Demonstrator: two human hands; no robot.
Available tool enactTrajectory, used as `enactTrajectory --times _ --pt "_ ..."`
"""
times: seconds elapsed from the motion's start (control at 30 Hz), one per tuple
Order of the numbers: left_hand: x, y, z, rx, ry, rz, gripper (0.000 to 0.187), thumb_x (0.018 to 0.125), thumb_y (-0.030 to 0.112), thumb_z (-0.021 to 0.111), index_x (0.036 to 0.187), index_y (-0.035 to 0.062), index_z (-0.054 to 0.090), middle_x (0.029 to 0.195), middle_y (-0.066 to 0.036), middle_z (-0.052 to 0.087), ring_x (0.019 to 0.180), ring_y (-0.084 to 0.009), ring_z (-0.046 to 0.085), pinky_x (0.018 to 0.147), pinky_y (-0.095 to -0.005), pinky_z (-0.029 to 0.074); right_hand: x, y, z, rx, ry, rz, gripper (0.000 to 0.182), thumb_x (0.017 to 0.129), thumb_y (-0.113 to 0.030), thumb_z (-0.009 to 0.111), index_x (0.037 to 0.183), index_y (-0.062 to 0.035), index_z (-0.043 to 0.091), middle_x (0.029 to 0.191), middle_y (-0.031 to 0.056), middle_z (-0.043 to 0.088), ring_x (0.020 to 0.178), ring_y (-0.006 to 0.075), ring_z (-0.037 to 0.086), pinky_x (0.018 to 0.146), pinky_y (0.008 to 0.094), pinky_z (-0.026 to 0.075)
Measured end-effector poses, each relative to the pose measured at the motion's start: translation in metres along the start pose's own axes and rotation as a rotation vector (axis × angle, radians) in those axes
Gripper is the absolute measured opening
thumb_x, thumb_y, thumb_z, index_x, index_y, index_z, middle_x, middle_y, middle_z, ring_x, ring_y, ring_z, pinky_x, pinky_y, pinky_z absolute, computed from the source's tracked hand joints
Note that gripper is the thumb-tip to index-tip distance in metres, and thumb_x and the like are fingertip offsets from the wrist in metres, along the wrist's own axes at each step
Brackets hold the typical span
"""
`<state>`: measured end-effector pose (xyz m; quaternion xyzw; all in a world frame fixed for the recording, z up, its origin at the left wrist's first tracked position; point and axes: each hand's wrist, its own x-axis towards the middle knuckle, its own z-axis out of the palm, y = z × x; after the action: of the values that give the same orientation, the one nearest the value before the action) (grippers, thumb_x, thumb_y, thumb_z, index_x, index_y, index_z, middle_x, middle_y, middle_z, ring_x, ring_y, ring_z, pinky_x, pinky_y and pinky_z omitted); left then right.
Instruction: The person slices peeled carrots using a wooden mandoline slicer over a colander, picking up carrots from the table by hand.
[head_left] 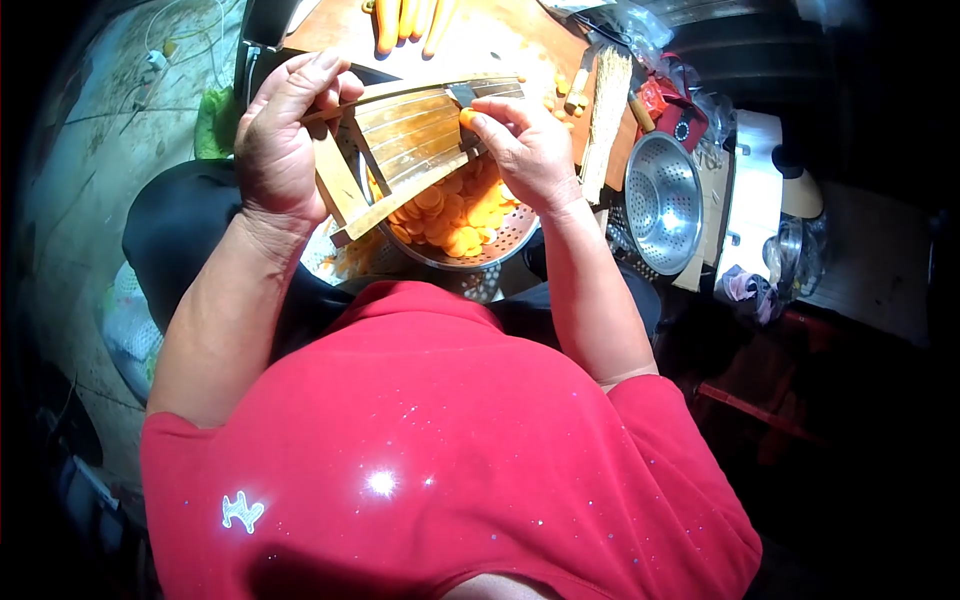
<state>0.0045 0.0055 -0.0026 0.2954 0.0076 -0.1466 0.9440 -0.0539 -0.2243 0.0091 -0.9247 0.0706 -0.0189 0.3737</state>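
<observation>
A wooden slicer board (410, 135) with metal strips is tilted above a metal colander (524, 240). My left hand (290, 135) has its fingers curled at the board's upper left end, gripping its frame. At the board's right side, my right hand (525, 150) pinches a small orange carrot piece (467, 118) between thumb and fingers, close to a dark plate on the board. Thin round carrot slices (450, 215) are heaped in the colander beneath. The underside of the carrot piece is hidden by my fingers.
Whole carrots (410, 22) lie on the round table (490, 45) beyond the board. A knife (578, 88) and a straw brush (606, 110) lie at its right. Further right stands an empty colander (663, 203), near a red bag (685, 120). Green plastic (215, 122) is at the left.
</observation>
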Motion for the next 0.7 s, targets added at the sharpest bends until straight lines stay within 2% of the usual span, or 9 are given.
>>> enactTrajectory --times 0.17,0.27,0.33,0.53,0.63,0.7 --pt "0.0 0.0 0.001 0.006 0.008 0.005 0.014 0.089 0.013 0.058 0.093 0.0005 0.062 0.072 -0.001 0.056 0.078 -0.0117 0.059 0.078 -0.0246 0.045 -0.001 0.013 0.01 0.01 0.1 -0.031 0.021 0.091 -0.013 0.059 0.106 0.0004 0.064 0.09 0.0052 0.067 0.082 0.0101 0.062 0.073 0.0218 0.05" --pt "0.0 0.0 0.001 0.005 0.006 0.007 0.014 0.089 0.013 0.058 0.093 0.0006 0.062 0.072 -0.001 0.056 0.077 -0.0115 0.059 0.078 -0.0244 0.045 0.003 0.012 0.014 0.063 0.128 0.024 0.02 0.091 -0.013 0.058 0.105 -0.0001 0.064 0.091 0.0051 0.067 0.076 0.009 0.061 0.069 0.0213 0.05" --pt "-0.001 0.0 0.001 -0.018 0.007 -0.015 0.013 0.089 0.014 0.059 0.093 0.001 0.062 0.072 -0.001 0.057 0.076 -0.0112 0.058 0.078 -0.024 0.045 0.001 0.011 0.017 0.072 0.173 0.005 0.021 0.084 -0.019 0.063 0.096 -0.0019 0.066 0.089 0.0154 0.064 0.084 0.0265 0.063 0.077 0.0335 0.05" --pt "-0.002 0.0 0.002 0.013 0.019 0.007 0.013 0.088 0.014 0.06 0.092 0.0014 0.061 0.072 -0.001 0.057 0.075 -0.0104 0.058 0.077 -0.023 0.045 -0.013 -0.006 0.019 0.155 0.171 0.024 0.019 0.083 -0.017 0.064 0.094 -0.003 0.067 0.087 0.0152 0.065 0.083 0.0268 0.063 0.077 0.0344 0.049" --pt "-0.004 0.0 0.004 0.022 0.065 -0.011 0.013 0.088 0.014 0.06 0.092 0.0014 0.061 0.072 -0.001 0.057 0.074 -0.0102 0.057 0.076 -0.0228 0.044 -0.002 0.017 0.02 0.068 0.228 -0.021 0.017 0.083 -0.017 0.064 0.092 -0.003 0.068 0.087 0.0145 0.065 0.083 0.0252 0.063 0.077 0.0329 0.049" --pt "-0.003 0.0 0.003 0.023 0.068 -0.015 0.012 0.089 0.013 0.059 0.088 0.0012 0.06 0.071 -0.002 0.054 0.076 -0.0128 0.058 0.079 -0.0257 0.045 0.008 0.021 0.014 0.101 0.2 0.093 0.018 0.083 -0.016 0.063 0.091 -0.0001 0.068 0.084 0.0138 0.067 0.08 0.0212 0.064 0.075 0.0295 0.05"
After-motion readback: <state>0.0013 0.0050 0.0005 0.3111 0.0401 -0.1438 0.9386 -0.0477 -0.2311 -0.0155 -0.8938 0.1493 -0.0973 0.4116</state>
